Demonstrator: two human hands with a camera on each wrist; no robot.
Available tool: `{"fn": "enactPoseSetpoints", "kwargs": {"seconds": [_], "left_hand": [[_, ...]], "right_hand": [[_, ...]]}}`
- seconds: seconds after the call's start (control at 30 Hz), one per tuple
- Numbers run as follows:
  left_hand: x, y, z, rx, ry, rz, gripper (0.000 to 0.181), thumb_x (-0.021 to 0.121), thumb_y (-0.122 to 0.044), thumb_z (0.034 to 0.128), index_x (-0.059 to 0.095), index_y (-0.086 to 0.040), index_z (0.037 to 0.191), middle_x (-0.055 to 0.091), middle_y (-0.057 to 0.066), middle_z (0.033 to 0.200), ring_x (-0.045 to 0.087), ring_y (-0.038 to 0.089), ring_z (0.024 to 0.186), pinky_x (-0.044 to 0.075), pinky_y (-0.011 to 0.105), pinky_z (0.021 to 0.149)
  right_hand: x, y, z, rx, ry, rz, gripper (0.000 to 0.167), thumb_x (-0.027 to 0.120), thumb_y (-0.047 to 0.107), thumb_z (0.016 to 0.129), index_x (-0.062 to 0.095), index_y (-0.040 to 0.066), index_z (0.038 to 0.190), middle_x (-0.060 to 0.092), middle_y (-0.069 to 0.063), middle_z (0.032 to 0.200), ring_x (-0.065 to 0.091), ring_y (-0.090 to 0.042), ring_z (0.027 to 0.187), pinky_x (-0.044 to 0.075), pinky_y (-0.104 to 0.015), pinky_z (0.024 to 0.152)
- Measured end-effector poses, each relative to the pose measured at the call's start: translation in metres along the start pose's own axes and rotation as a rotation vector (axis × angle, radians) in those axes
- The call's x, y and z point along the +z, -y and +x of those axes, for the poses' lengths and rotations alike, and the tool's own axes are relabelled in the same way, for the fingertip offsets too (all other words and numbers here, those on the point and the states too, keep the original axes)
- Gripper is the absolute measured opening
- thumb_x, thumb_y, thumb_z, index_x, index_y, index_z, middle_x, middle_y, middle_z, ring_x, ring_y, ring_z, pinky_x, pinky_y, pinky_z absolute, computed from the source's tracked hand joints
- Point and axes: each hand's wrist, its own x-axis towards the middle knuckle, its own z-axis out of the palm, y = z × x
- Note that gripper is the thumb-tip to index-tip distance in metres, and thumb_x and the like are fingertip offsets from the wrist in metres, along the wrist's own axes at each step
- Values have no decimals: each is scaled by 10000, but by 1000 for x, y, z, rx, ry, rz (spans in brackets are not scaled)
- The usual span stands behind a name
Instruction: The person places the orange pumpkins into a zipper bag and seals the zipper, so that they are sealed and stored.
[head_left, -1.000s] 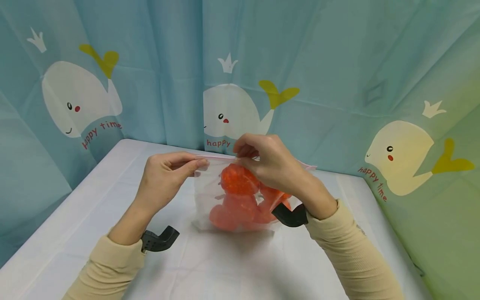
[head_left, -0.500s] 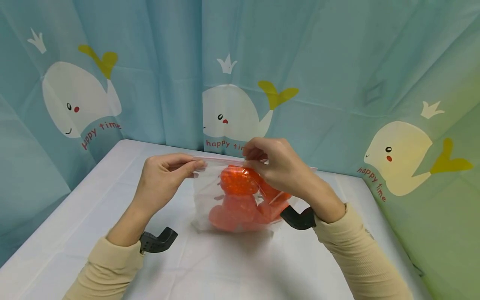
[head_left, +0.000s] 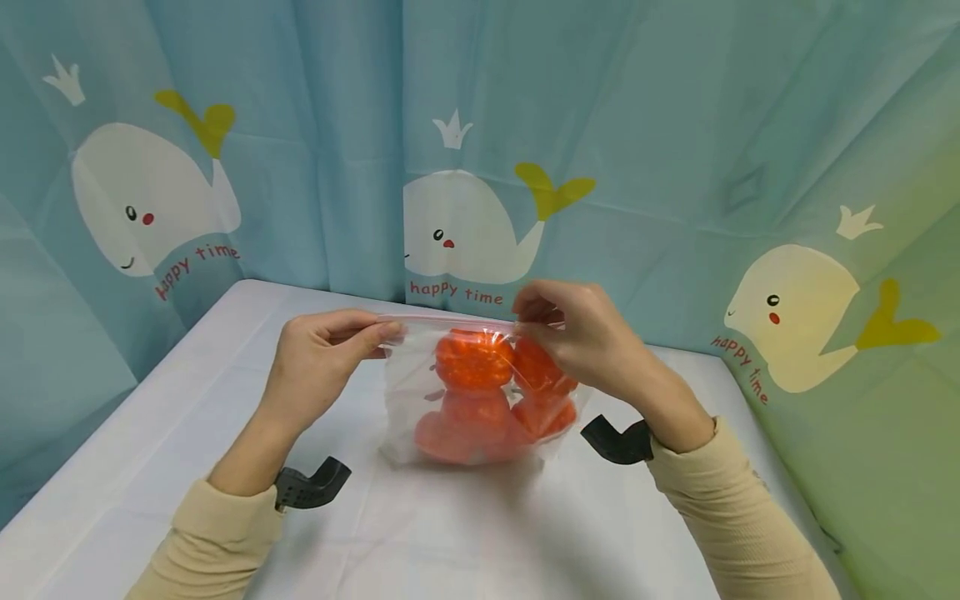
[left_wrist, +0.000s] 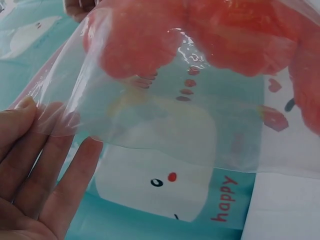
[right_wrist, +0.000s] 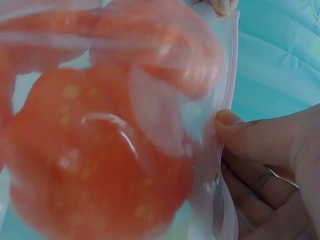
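A clear zip bag (head_left: 405, 392) with a pink zip strip along its top stands on the table, and several glossy orange-red rounded things (head_left: 476, 358) fill it. Their kind is hard to make out through the film. My left hand (head_left: 318, 354) pinches the bag's top left corner between thumb and fingers. Along the same edge, right of the middle, my right hand (head_left: 588, 333) pinches the zip strip (right_wrist: 231, 65); the right wrist view shows its thumb (right_wrist: 232, 127) on the near side. The right hand covers part of the bag's top right in the head view.
A white-covered table (head_left: 450, 542) lies under the bag. Behind it hangs a blue-green curtain (head_left: 645, 167) printed with whales and lettering. A black wrist mount (head_left: 311, 483) sticks out by the left sleeve, and another mount (head_left: 618, 440) by the right.
My right hand has slid to the right along the zip strip, still pinching it. My left hand has stayed at its corner, shifting only slightly left. More orange shows in the bag's middle.
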Motion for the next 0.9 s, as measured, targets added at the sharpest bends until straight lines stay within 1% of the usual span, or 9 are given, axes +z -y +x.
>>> {"fn": "enactPoseSetpoints", "kwargs": {"seconds": [0.1, 0.23, 0.33, 0.57, 0.73, 0.9], "left_hand": [[-1, 1, -1, -7, 1, -3, 209, 730, -297, 901, 780, -119, 999, 770, -18, 925, 747, 131, 804, 593, 255, 786], [0, 2, -1, -12, 5, -19, 211, 730, -285, 903, 777, -106, 1004, 770, -20, 929, 746, 134, 808, 594, 262, 788], [0, 1, -2, -13, 5, -21, 217, 730, -285, 903, 777, -102, 1011, 770, -23, 934, 746, 134, 809, 594, 261, 789], [-1, 2, -3, -19, 2, -23, 231, 726, -276, 906, 772, -84, 1026, 769, -38, 938, 747, 133, 809, 594, 260, 781], [-1, 3, -2, -20, 4, -55, 230, 724, -262, 908, 767, -71, 1030, 768, -46, 940, 747, 147, 812, 597, 277, 779], [-1, 3, -3, -21, 2, -48, 239, 717, -263, 914, 764, -69, 1044, 770, -41, 950, 746, 139, 823, 597, 272, 776]], "right_hand": [[-3, -4, -4, 5, -17, 11, 142, 714, -33, 858, 682, 49, 969, 709, -32, 915, 699, -127, 867, 590, -312, 839], [-6, -10, -10, 28, -34, 30, 165, 717, -32, 856, 686, 69, 983, 717, -30, 932, 715, -134, 896, 586, -299, 850], [-8, -14, -14, 48, -45, 26, 185, 709, -32, 862, 684, 98, 992, 721, -22, 937, 721, -135, 916, 581, -293, 861], [-13, -24, -24, 75, -78, 22, 179, 704, -42, 863, 679, 96, 974, 722, -22, 906, 716, -129, 904, 578, -297, 865], [-14, -33, -30, 99, -121, 32, 143, 721, 2, 870, 675, 86, 976, 710, -24, 904, 701, -109, 885, 575, -242, 839], [-15, -41, -37, 134, -175, 25, 137, 741, 68, 875, 678, 83, 996, 713, -24, 909, 681, -93, 850, 560, -175, 798]]}}
